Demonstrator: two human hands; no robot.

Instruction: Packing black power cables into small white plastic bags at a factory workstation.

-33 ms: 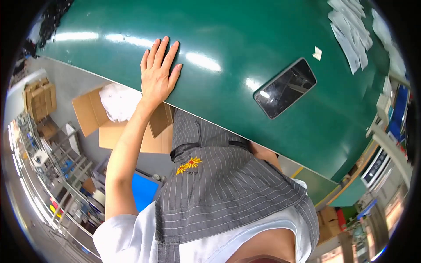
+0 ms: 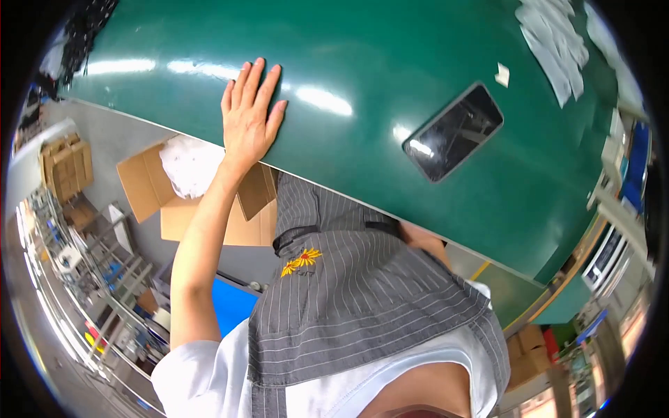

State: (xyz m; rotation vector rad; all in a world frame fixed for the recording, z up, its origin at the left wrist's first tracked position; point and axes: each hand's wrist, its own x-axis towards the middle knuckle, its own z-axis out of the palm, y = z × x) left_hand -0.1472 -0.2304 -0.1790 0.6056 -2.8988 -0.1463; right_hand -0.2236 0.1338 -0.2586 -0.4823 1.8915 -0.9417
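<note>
My left hand (image 2: 251,115) lies flat, palm down and fingers spread, on the near edge of a glossy green table (image 2: 362,56); it holds nothing. A flat black rectangular slab with a shiny face (image 2: 453,131) rests on the table to the right, well apart from that hand. My right hand is hidden; only a bit of that arm (image 2: 421,240) shows below the table edge, beside my grey striped apron (image 2: 348,292).
Several white sheets (image 2: 550,49) and a small white scrap (image 2: 502,74) lie at the table's far right. On the floor to the left stand an open cardboard box with white wrapping (image 2: 188,181), a blue bin (image 2: 230,306) and wire racks (image 2: 83,279).
</note>
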